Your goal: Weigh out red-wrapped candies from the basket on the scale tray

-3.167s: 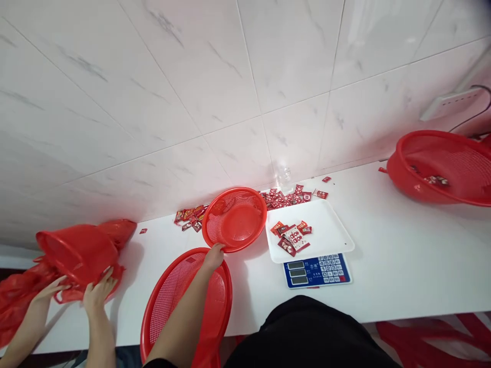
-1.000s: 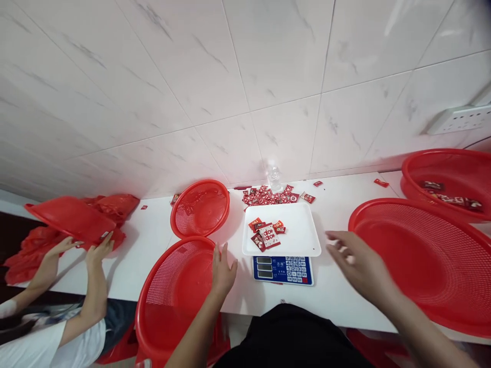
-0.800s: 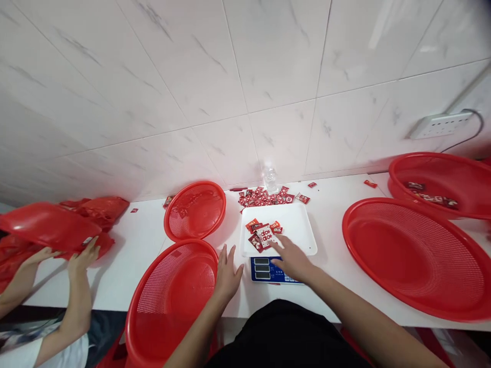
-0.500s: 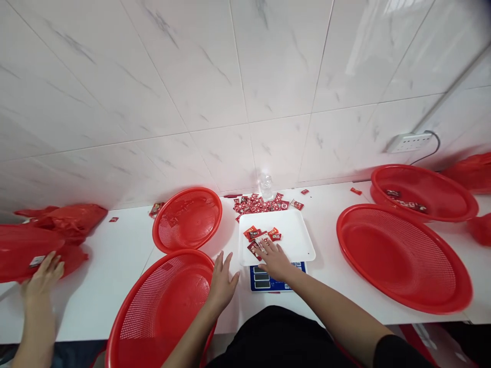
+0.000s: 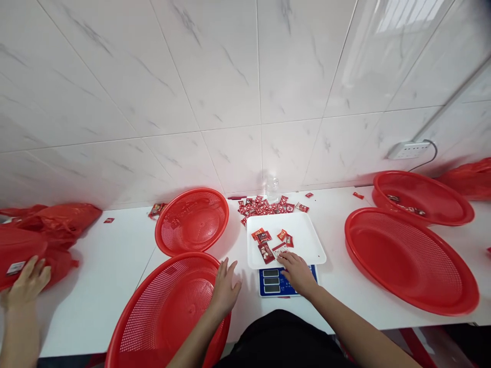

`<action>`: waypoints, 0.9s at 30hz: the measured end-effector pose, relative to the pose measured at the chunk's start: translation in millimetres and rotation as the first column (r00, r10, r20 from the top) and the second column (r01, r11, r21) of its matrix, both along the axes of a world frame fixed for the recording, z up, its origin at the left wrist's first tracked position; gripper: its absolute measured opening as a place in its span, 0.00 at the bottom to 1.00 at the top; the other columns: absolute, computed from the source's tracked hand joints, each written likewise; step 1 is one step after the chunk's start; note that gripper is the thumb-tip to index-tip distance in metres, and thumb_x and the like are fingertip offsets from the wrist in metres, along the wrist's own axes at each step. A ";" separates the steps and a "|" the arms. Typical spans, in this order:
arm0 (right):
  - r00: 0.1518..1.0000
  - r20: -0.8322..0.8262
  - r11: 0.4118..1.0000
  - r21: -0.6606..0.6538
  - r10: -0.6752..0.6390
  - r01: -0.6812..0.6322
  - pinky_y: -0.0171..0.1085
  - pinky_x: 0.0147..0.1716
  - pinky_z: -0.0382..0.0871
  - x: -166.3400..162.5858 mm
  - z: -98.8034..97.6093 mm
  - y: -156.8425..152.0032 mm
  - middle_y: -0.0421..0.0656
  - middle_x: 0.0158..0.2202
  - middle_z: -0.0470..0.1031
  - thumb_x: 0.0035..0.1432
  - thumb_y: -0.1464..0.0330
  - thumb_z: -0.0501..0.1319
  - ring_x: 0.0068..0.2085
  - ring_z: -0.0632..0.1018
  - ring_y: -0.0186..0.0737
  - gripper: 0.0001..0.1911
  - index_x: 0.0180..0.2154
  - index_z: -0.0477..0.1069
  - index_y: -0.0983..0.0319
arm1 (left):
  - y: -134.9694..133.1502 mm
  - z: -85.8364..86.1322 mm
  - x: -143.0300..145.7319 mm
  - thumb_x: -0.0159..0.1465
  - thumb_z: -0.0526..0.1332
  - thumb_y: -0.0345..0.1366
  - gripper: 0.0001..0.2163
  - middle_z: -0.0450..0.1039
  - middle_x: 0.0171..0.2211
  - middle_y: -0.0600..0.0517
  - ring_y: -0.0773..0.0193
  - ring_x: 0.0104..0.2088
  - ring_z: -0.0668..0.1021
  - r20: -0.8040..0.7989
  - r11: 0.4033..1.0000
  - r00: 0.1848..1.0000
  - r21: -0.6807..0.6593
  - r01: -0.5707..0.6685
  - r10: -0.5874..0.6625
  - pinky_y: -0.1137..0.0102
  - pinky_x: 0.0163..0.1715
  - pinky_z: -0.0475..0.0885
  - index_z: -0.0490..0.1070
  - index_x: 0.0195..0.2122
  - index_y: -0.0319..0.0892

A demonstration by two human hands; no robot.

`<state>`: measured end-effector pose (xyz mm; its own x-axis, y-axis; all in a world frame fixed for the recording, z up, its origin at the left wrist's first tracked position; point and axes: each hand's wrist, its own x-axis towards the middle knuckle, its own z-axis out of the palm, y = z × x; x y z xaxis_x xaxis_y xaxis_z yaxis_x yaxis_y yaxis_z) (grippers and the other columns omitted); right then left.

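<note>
the right hand (image 5: 297, 271) has its fingertips on a pale sachet (image 5: 280, 250) at the near edge of the white scale tray (image 5: 307, 235), whether pinching it i cannot tell, and the left hand (image 5: 224, 289) lies spread on the rim of the nearest red basket (image 5: 161, 317); better to slide that one sachet clear without nudging its neighbours. i count four red baskets on the tabletop (image 5: 115, 266), some five sachets on the tray, and a heap of sachets (image 5: 264, 205) behind it too dense to count.

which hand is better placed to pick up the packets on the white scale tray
Right. The right hand already has its fingertips on a packet at the white tray's near edge. The left hand rests on the rim of the near red basket, farther from the tray.
</note>
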<state>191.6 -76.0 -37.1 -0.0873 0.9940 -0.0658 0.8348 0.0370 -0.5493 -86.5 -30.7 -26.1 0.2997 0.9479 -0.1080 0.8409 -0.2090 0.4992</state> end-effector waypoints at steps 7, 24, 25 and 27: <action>0.966 -0.240 0.995 -0.065 -0.091 0.077 0.49 0.53 0.59 16.1 11.1 -6.3 0.44 0.49 0.71 0.61 0.66 0.55 0.53 0.69 0.43 0.12 0.45 0.70 0.61 | -1.4 13.2 19.4 0.61 0.54 0.36 0.22 0.51 0.63 0.44 0.51 0.64 0.48 0.081 1.000 0.997 0.021 0.009 -0.011 0.51 0.60 0.51 0.61 0.57 0.41; 0.646 -0.715 0.936 -0.351 -0.268 0.001 0.38 0.30 0.74 -21.9 56.8 -31.3 0.43 0.34 0.76 0.57 0.56 0.53 0.34 0.78 0.40 0.16 0.38 0.67 0.62 | -43.1 62.6 88.5 0.59 0.60 0.47 0.21 0.75 0.42 0.43 0.58 0.41 0.76 0.630 0.673 0.700 -0.681 0.288 0.337 0.66 0.39 0.69 0.70 0.48 0.38; 0.665 -0.699 0.936 -0.353 -0.263 -0.001 0.37 0.29 0.74 -21.2 55.1 -31.9 0.43 0.34 0.76 0.58 0.56 0.53 0.34 0.78 0.40 0.16 0.38 0.68 0.62 | -42.9 61.5 86.7 0.58 0.60 0.47 0.21 0.75 0.43 0.44 0.57 0.42 0.75 0.625 0.668 0.694 -0.691 0.277 0.357 0.65 0.40 0.69 0.70 0.48 0.38; 0.716 -0.653 0.937 -0.349 -0.248 0.006 0.37 0.28 0.74 -17.2 51.2 -30.2 0.42 0.35 0.76 0.59 0.56 0.52 0.34 0.78 0.40 0.16 0.38 0.69 0.62 | -41.2 60.9 82.9 0.58 0.61 0.47 0.21 0.74 0.45 0.44 0.56 0.44 0.75 0.622 0.676 0.674 -0.696 0.242 0.399 0.64 0.41 0.69 0.70 0.48 0.40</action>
<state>174.3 -106.3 14.1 -0.1021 0.9371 -0.3339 0.2146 -0.3070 -0.9272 -3.6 -71.8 34.8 0.5070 0.6933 -0.5122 0.1679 0.5035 0.8475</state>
